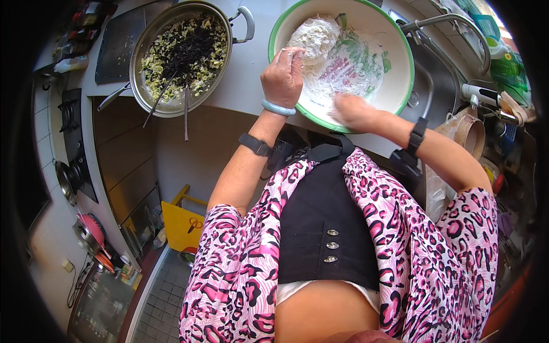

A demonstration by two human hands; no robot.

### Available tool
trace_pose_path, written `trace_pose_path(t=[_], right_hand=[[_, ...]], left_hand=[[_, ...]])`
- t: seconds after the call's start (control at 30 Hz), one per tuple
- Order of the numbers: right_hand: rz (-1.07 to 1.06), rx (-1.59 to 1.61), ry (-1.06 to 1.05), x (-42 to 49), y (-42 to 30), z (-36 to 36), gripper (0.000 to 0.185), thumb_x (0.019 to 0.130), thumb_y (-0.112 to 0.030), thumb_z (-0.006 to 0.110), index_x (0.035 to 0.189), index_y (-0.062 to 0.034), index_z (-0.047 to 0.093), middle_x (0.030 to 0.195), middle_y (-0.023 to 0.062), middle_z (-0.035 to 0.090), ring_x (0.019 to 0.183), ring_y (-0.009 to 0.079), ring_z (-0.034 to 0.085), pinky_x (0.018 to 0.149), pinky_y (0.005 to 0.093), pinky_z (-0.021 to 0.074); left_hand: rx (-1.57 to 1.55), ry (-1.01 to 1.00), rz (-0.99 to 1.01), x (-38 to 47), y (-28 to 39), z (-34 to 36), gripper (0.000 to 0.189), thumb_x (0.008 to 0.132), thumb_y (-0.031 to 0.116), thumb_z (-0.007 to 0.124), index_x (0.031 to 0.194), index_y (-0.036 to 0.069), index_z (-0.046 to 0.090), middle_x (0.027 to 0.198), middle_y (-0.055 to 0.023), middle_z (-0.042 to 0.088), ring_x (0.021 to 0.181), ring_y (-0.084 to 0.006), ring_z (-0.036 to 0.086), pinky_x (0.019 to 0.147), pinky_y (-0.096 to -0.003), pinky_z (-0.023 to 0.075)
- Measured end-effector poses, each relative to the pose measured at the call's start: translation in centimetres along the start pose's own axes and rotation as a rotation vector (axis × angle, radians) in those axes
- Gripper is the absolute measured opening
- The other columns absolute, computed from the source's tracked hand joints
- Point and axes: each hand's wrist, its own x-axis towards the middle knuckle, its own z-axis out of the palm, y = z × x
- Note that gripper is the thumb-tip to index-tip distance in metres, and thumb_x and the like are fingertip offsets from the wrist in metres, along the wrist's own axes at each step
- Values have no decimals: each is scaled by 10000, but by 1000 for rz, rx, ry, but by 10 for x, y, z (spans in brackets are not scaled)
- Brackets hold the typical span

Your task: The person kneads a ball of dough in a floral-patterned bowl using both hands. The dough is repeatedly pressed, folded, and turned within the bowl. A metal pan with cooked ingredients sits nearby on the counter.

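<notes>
A large enamel basin (407,55) with a green rim stands on the counter before me. Against its far left wall rests a lump of floury dough (315,38), and loose white flour (343,73) coats the painted bottom. My left hand (283,70) is at the basin's left side, just below the dough. Its fingers are curled in, with flour on the tips and nothing visible between them. Low in the basin, by the near rim, my right hand (354,111) is blurred by motion over the flour. Its fingers are not clear.
Left of the basin stands a steel pan (135,81) of chopped greens, egg and dark shreds, with chopsticks (186,113) leaning out over its near edge. A black board (118,47) lies behind it. A sink (433,85) with a curved faucet (472,25) is at the right.
</notes>
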Motion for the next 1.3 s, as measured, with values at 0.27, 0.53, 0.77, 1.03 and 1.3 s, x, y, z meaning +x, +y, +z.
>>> trace_pose_path(t=[0.27,0.53,0.77,1.03,1.3], right_hand=[[61,-99,17,-6,57,5,223,974,-200,582,1071,0,558,1028,251,647,972,430,640,862,489,501],[-114,21,-32,6,56,-36,266,976,-260,558,978,-7,640,929,244,663,923,421,648,828,500,504],[-132,-520,512,73,119,-116,265,878,-52,587,1139,-29,625,1119,173,619,1041,370,635,883,447,558],[-216,-106,326,54,79,9,380,853,-10,545,1221,83,547,1209,387,563,989,477,651,856,514,543],[113,-57,584,54,76,-62,378,927,-97,561,1288,16,582,1321,281,535,1232,434,538,1040,469,455]], left_hand=[[21,1,19,0,0,0,75,932,93,645,999,81,674,933,-105,715,805,-342,689,686,-401,545],[32,34,44,3,3,-1,61,966,93,630,986,77,686,822,-97,675,666,-255,655,615,-352,506],[46,21,53,4,0,1,70,975,89,626,994,61,687,830,-100,683,669,-229,667,623,-336,517],[22,-217,-25,25,5,0,256,968,157,637,1200,49,653,1132,-173,663,981,-298,678,857,-391,532],[934,-837,-203,60,41,66,1179,778,451,819,1633,152,65,1479,-380,325,1311,-482,457,1054,-513,480]])
